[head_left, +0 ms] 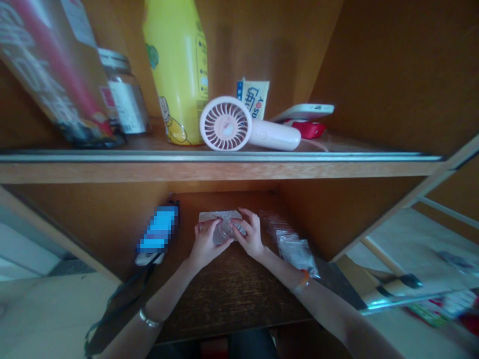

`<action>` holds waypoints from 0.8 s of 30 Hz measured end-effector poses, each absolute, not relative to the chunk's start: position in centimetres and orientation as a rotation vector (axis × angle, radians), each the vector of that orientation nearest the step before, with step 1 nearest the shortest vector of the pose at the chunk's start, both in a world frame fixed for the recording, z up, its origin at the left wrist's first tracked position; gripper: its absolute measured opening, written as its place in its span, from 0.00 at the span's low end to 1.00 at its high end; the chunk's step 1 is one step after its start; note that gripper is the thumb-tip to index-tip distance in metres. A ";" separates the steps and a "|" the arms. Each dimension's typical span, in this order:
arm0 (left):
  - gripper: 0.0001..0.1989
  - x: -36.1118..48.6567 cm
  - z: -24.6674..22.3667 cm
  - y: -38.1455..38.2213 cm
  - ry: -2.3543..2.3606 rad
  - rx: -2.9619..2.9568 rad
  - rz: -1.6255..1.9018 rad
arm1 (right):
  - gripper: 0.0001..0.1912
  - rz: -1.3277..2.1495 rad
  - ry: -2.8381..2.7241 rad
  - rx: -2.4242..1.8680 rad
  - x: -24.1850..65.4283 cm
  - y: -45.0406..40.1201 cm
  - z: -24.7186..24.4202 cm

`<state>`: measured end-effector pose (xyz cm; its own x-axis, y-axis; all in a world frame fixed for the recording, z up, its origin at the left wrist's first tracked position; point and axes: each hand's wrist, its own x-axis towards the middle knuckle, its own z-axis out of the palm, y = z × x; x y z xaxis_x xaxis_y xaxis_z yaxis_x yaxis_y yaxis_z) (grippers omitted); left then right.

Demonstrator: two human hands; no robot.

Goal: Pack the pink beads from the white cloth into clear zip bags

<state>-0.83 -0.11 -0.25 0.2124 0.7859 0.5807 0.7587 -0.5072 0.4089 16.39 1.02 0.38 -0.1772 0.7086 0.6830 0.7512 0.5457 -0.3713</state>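
Observation:
Both hands meet over a small clear plastic bag (pixel 219 215) above the dark wooden desk (pixel 224 284). My left hand (pixel 207 244) pinches the near left part of the bag. With thumb and fingers bent, my right hand (pixel 250 234) grips its right side. The bag looks crumpled between the fingertips; whether anything lies inside it I cannot tell. A row of overlapping clear plastic bags (pixel 297 252) lies on the desk to the right of my right hand. Left of my left hand stands a phone (pixel 159 229) with a lit, blurred-out screen.
Above the hands runs a shelf (pixel 224 172) bearing a pink handheld fan (pixel 227 124), a yellow bottle (pixel 179 75), a jar (pixel 127 99), a large leaning container (pixel 56 75), a small carton (pixel 254 97) and a white device (pixel 307 110). A dark strap (pixel 112 299) hangs at left.

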 end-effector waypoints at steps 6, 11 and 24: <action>0.23 -0.9 -0.6 0.2 1.588 2.352 1.243 | 0.16 0.022 -1.975 -1.047 16.2 0.9 0.4; 0.22 -1.1 0.1 0.2 1.728 2.067 1.501 | 0.17 0.079 -1.909 -1.312 15.5 2.7 -0.1; 0.23 -1.8 -0.3 1.0 1.741 1.878 1.636 | 0.19 0.400 -2.257 -1.531 13.1 8.8 -0.7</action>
